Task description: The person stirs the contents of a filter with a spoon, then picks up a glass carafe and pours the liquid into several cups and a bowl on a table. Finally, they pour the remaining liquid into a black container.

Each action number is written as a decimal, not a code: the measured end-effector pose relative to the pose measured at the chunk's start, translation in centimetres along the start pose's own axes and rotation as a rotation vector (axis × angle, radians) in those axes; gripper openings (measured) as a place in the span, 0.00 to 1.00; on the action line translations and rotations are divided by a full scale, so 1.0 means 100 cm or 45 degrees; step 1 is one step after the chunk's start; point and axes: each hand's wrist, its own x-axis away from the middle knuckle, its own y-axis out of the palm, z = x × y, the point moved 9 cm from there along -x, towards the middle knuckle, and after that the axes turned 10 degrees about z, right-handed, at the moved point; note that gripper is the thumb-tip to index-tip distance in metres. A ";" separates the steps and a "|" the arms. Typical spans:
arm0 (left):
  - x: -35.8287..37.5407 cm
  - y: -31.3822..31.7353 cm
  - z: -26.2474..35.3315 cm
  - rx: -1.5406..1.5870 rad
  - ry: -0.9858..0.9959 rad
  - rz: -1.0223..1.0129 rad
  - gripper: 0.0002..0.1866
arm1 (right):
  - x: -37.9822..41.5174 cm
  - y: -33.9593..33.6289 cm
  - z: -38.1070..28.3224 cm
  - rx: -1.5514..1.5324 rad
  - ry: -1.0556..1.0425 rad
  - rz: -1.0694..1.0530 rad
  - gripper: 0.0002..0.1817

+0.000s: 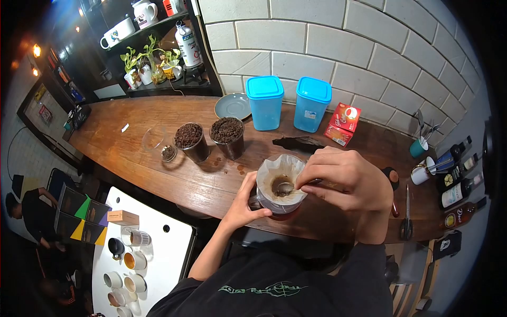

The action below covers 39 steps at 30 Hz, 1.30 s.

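My left hand [243,205] curls around the side and handle of a glass vessel [281,207] near the counter's front edge. A white paper filter [268,171] sits in its top, with brown liquid and dark grounds inside. My right hand [344,179] pinches a metal spoon [285,188] from above, and the spoon's bowl is down in the filter. Part of the spoon's handle is hidden by my fingers. To the left of the filter stand two glasses, a nearer one [196,150] and another [232,145], heaped with dark brown grounds.
Behind are two blue-lidded containers [265,108] [311,112], a red box [343,124] and a grey plate [233,106]. Scissors [406,222] and bottles [458,191] are at right. A white table [174,248] with several cups stands lower left; another person [34,214] is beyond it.
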 end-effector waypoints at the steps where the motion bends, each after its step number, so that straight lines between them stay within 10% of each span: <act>1: 0.000 0.000 -0.001 -0.003 -0.004 0.004 0.55 | 0.000 -0.001 0.002 0.039 0.016 0.010 0.08; 39: 0.000 0.002 -0.007 -0.001 -0.092 -0.057 0.56 | -0.004 0.009 0.019 -0.041 0.087 -0.032 0.07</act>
